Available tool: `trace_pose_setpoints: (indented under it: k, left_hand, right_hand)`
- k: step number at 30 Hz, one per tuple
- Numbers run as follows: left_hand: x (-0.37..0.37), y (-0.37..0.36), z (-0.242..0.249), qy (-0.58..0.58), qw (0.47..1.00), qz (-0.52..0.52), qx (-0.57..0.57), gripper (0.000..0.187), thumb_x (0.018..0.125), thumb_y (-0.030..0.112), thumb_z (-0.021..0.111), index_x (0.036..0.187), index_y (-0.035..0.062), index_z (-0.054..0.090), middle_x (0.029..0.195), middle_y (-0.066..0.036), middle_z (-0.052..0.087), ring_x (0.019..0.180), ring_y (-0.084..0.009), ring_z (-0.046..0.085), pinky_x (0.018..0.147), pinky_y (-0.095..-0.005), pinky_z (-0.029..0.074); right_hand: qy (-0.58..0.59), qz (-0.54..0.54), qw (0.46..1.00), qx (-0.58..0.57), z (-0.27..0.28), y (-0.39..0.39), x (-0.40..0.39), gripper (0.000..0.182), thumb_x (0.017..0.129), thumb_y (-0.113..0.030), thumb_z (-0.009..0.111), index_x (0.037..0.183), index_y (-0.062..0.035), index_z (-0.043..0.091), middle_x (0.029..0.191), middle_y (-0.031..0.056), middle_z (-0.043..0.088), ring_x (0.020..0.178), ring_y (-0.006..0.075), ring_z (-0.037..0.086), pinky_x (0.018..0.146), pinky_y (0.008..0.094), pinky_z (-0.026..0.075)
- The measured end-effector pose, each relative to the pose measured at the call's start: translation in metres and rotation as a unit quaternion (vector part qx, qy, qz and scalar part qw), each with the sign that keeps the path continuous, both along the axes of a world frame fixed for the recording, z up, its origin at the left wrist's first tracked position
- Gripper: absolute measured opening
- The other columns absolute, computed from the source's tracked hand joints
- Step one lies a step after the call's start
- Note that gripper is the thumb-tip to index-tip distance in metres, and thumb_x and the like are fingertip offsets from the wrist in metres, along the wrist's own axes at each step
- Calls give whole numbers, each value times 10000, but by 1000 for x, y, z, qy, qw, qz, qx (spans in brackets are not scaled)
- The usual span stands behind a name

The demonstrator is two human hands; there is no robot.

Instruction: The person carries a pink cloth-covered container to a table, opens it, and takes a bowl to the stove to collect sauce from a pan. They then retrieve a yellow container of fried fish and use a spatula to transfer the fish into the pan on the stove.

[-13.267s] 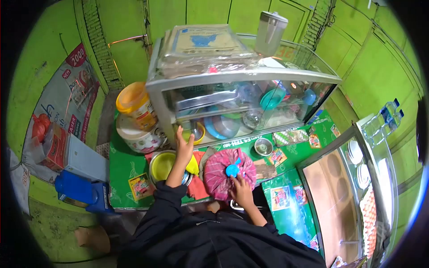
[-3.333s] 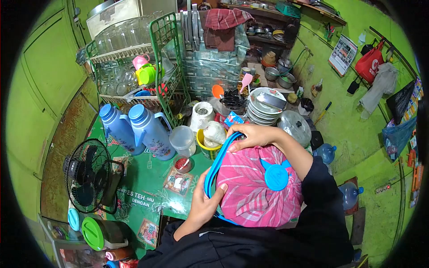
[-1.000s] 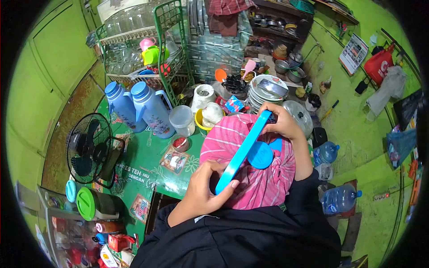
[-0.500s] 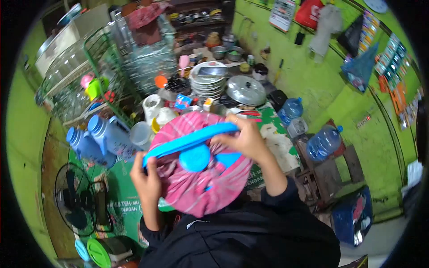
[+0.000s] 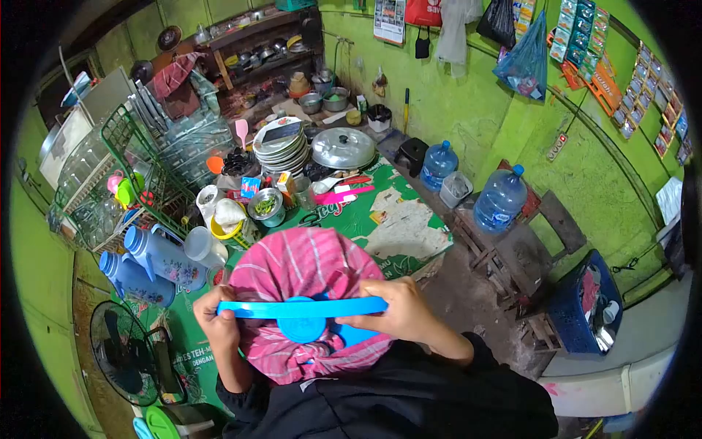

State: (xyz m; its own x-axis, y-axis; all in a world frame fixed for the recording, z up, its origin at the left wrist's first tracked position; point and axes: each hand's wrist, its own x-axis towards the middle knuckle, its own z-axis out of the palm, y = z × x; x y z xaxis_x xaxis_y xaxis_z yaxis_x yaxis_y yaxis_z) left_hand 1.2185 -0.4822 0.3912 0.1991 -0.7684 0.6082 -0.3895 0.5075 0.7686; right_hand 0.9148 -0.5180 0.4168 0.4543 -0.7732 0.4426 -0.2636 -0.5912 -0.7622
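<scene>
A round bundle in pink plaid cloth (image 5: 292, 260) is close against my front. Its gathered cloth surrounds a blue round cap (image 5: 302, 329) and part of a blue lid (image 5: 352, 335); the container below is hidden. Across the top runs a blue carrying handle (image 5: 274, 310). The fingers of my left hand (image 5: 219, 322) are closed on the handle's left end. At its right end my right hand (image 5: 402, 311) grips it, thumb and fingers pressed around the band.
Beyond the bundle stands a green-covered table (image 5: 344, 219) with a metal bowl of green chillies (image 5: 266, 208), stacked plates (image 5: 281, 146) and a large lidded pan (image 5: 344, 148). Blue thermos jugs (image 5: 164, 256) and a fan (image 5: 123, 351) are at left. Water bottles (image 5: 501, 199) stand at right.
The bundle has come lower and nearer my body, and its handle has turned from slanted to nearly level. Both hands stay on the handle. The camera view has shifted, showing more of the table.
</scene>
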Motion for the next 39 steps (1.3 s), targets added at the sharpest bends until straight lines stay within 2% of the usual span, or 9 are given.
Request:
trace_pose_setpoints:
  k: [3, 4, 9, 16, 19, 24, 25, 30, 39]
  left_hand:
    - [-48, 20, -7, -20, 1000, -6, 6, 704, 786, 695, 586, 570, 61, 368, 553, 8, 379, 522, -102, 347, 486, -277, 244]
    - [-67, 27, -6, 6, 1000, -24, 3, 729, 754, 692, 629, 545, 34, 393, 526, -1, 388, 491, -110, 378, 455, -290, 265]
    - [-156, 45, -18, -24, 995, -82, 44, 518, 722, 457, 743, 565, 20, 513, 513, -9, 445, 484, -114, 433, 457, -283, 310]
    - [-288, 38, -38, 12, 981, -179, 74, 448, 823, 307, 659, 566, 6, 450, 523, -22, 425, 505, -113, 399, 484, -286, 311]
    - [-314, 12, -74, 69, 967, -234, 78, 428, 911, 154, 590, 549, -1, 421, 531, -23, 426, 505, -108, 357, 487, -300, 278]
    - [-394, -30, -95, 41, 934, -308, 174, 448, 933, 125, 580, 543, -1, 401, 546, 7, 441, 534, -67, 369, 490, -279, 280]
    - [-411, -41, -96, 48, 925, -333, 177, 458, 938, 134, 577, 544, 5, 382, 543, 10, 429, 533, -60, 353, 486, -280, 268]
    - [-517, -107, -113, 63, 877, -426, 214, 463, 943, 128, 564, 553, -3, 352, 529, 12, 407, 520, -53, 324, 480, -278, 241]
    - [-710, -253, -124, -22, 801, -559, 213, 436, 899, 76, 598, 537, -21, 375, 497, -14, 372, 481, -75, 324, 465, -311, 254]
  right_hand:
    - [21, -14, 999, 27, -6, 32, -49, 338, 739, -365, 788, 744, -65, 632, 633, 94, 629, 581, 255, 655, 520, 335, 483]
    - [6, -23, 1000, 16, -6, 45, -66, 302, 737, -325, 797, 742, -66, 642, 608, 75, 615, 545, 201, 641, 504, 320, 464]
    - [-24, -88, 991, 97, -25, 100, -155, 295, 712, -257, 825, 659, -60, 611, 532, 47, 548, 473, 95, 525, 468, 295, 404]
    - [27, -238, 968, 75, -38, 165, -261, 434, 707, -288, 826, 605, -48, 480, 509, 109, 441, 432, 175, 438, 449, 334, 353]
    - [56, -281, 955, 74, -47, 178, -275, 401, 729, -342, 797, 653, -56, 527, 579, 108, 521, 495, 242, 545, 493, 351, 409]
    - [49, -376, 921, 86, -69, 177, -325, 385, 712, -362, 802, 667, -72, 554, 604, 96, 556, 532, 243, 566, 513, 354, 416]
    - [59, -399, 910, 93, -70, 174, -334, 383, 700, -344, 816, 653, -72, 550, 588, 86, 548, 511, 214, 538, 509, 340, 397]
    - [124, -489, 854, 128, -81, 147, -399, 428, 714, -485, 758, 687, -105, 565, 609, 96, 560, 585, 311, 592, 529, 394, 444]
    - [68, -602, 767, 211, -110, 50, -510, 400, 739, -456, 747, 798, -80, 624, 682, 127, 604, 660, 339, 620, 575, 417, 460]
